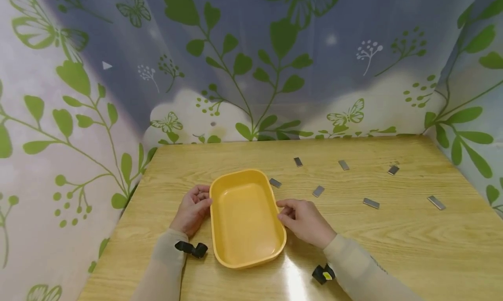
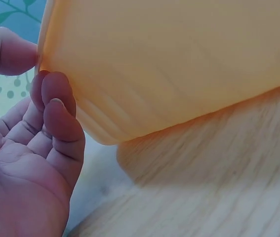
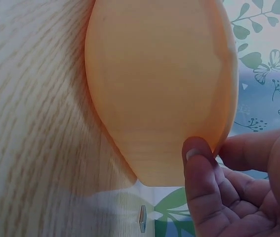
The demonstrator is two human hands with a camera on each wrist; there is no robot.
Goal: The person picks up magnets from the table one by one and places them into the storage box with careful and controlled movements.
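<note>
Two sides of a yellow tray point(image 1: 249, 218), at the lower centre of the head view, are pinched between thumb and fingers by the left hand point(image 1: 193, 211) and right hand point(image 1: 305, 219). Seven grey pieces point(image 1: 371, 203) are scattered right of centre on the wooden table point(image 1: 393, 257).

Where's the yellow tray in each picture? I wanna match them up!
Head view: the yellow tray is lower middle, between the left hand and the right hand.
Left wrist view: across the top.
Right wrist view: upper middle, that hand at its lower right.
Shared landmark: the wooden table, in all three.
</note>
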